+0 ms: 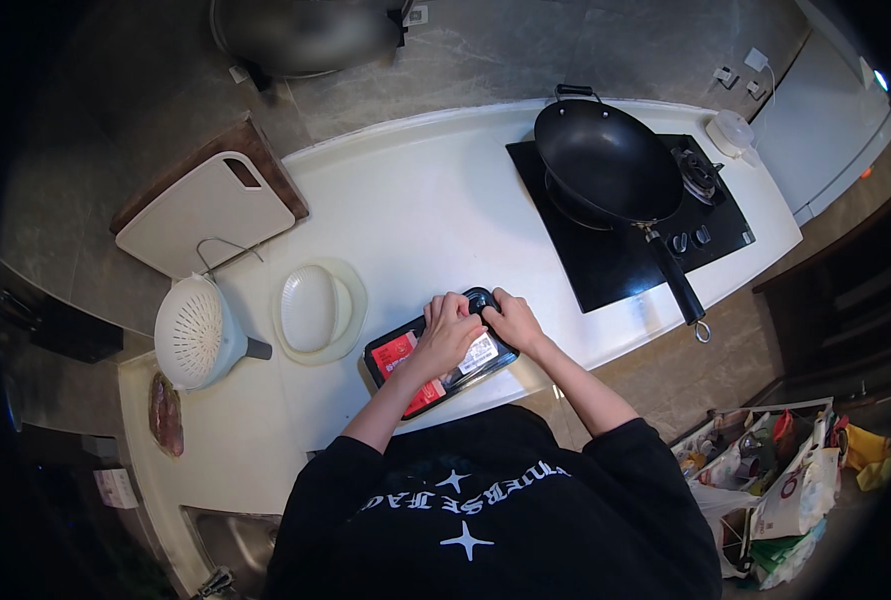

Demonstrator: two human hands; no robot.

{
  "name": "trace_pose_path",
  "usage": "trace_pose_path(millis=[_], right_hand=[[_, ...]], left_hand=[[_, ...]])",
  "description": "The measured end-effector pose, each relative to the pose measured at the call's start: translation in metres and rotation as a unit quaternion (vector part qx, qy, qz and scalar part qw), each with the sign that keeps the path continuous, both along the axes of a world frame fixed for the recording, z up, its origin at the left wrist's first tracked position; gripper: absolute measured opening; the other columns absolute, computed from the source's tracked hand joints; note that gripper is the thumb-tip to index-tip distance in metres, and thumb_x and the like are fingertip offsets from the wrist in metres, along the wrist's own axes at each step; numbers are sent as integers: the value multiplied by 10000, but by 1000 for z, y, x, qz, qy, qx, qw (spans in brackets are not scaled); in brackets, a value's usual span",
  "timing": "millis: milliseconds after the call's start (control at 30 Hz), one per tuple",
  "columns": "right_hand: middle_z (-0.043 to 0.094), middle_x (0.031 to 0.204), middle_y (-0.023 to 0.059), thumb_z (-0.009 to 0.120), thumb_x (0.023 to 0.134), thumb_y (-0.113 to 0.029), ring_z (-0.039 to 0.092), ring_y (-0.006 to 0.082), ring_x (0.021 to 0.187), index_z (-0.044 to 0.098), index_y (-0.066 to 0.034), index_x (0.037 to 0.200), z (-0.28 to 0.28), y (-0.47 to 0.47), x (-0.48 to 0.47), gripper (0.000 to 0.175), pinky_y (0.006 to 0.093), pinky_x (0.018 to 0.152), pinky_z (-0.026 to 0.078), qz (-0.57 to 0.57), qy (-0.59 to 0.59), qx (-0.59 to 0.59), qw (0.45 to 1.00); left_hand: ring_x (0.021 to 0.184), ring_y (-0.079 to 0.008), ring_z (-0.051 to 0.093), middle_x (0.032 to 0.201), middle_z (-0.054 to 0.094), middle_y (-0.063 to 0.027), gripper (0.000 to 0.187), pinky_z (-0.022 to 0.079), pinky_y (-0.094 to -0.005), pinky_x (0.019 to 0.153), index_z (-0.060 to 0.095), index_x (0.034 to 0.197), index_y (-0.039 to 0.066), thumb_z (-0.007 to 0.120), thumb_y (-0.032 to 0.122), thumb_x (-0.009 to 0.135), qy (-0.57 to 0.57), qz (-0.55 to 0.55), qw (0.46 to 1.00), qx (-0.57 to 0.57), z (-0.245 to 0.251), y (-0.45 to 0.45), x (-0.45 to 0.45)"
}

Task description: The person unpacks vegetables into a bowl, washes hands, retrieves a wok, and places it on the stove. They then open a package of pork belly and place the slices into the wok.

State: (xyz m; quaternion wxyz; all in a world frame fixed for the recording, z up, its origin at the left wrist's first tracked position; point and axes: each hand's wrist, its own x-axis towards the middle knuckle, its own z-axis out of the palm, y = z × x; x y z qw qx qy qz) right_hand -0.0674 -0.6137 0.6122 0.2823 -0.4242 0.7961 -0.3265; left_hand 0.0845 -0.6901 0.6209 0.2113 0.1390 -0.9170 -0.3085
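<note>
A black plastic food tray with a clear cover lies at a slant near the front edge of the counter. A red label and a white label bearing writing and a printed code are stuck on top. My left hand reaches across the tray, its fingers bent at the far right end. There my right hand grips the corner, its thumb and fingers close to my left fingers. What my fingertips pinch is partly hidden. The tray's contents cannot be made out.
A black wok rests on the gas hob, handle jutting past the front edge. Nested pale containers, a colander, a packaged piece of meat and a cutting board stand left. A steel sink lies lower left.
</note>
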Motion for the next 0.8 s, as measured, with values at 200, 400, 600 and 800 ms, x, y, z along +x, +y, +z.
trace_pose_path(millis=[200, 400, 600, 800], right_hand=[[596, 746, 278, 529, 761, -238, 587, 435, 755, 542, 30, 800, -1, 1, 6, 270, 465, 695, 464, -10, -19, -15, 1000], [563, 674, 255, 542, 748, -220, 578, 389, 645, 523, 40, 757, -2, -4, 14, 260, 421, 595, 452, -28, 18, -36, 999], [524, 619, 243, 556, 738, -187, 533, 377, 570, 493, 40, 721, -6, -6, 14, 236, 413, 558, 430, -31, 14, -69, 997], [502, 613, 230, 553, 733, -145, 511, 327, 536, 467, 37, 721, -4, -6, 12, 202, 392, 540, 417, -25, -3, -107, 994]], left_hand=[[994, -293, 341, 1000, 394, -116, 144, 299, -393, 903, 568, 758, 38, 592, 164, 823, 5, -51, 999, 3, -3, -8, 11], [1015, -302, 339, 1017, 419, -121, 186, 295, -403, 907, 611, 790, 42, 599, 224, 826, -13, -67, 998, -3, 13, 1, 26], [977, -297, 356, 986, 429, -109, 174, 311, -395, 880, 607, 771, 46, 667, 209, 768, 14, -69, 997, 2, 10, 11, 31], [893, -271, 363, 903, 396, -93, 166, 325, -364, 807, 567, 697, 44, 694, 144, 734, 67, -72, 995, 34, 2, 8, 38]])
